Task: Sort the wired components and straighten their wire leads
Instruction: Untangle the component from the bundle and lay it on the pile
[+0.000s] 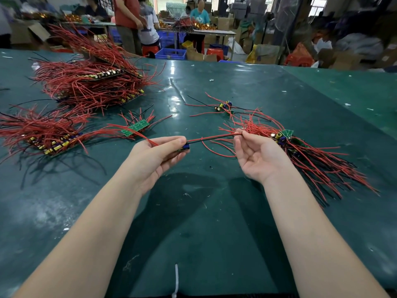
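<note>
My left hand grips a small wired component with a blue part, held above the green table. Its red and black wire leads stretch taut to the right, where my right hand pinches their far end between thumb and fingertips. More red leads run out of my left hand toward the upper left. Just behind my right hand lies a loose pile of wired components with tangled red and black leads.
Lined-up stacks of wired boards lie at the left and far left. A few green boards and a small cluster of components sit mid-table. People work at tables beyond the far edge.
</note>
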Motion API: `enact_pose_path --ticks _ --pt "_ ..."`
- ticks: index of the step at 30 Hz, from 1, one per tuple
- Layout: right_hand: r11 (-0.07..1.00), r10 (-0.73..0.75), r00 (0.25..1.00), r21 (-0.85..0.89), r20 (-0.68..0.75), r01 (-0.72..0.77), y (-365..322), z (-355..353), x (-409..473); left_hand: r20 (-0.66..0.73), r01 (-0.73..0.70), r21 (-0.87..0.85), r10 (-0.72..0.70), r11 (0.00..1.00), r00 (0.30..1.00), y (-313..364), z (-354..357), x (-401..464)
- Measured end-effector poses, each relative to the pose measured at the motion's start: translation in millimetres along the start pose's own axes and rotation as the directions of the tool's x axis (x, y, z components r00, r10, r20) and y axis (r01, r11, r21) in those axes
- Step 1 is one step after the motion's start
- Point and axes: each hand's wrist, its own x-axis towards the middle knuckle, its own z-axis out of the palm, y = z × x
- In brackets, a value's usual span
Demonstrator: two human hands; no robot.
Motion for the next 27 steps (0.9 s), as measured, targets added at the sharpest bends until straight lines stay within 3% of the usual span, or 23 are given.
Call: enact_pose_path --ticks 3,10,16,27 --pt "0.999 0.013 1.000 0.034 0.014 -0.014 -1 0 -1 0.008 -0.002 -0.012 0.003 1.000 1.000 0 0 0" --pt "0.958 -0.167 0.985 -0.229 0.039 0.171 2 -1 4 -0.011 -0.001 -0.018 0.001 1.000 1.000 -7 -1 2" --pt "0.949 -0.219 0.975 -0.221 0.044 0.224 2 -3 4 -0.010 -0.004 -0.023 0.004 1.000 1.000 -8 -2 5" --pt "0.952 -0.184 0.982 -0.242 0.045 0.189 2 -3 6 -0.010 0.003 -0.005 -0.003 1.000 1.000 -11 -1 5"
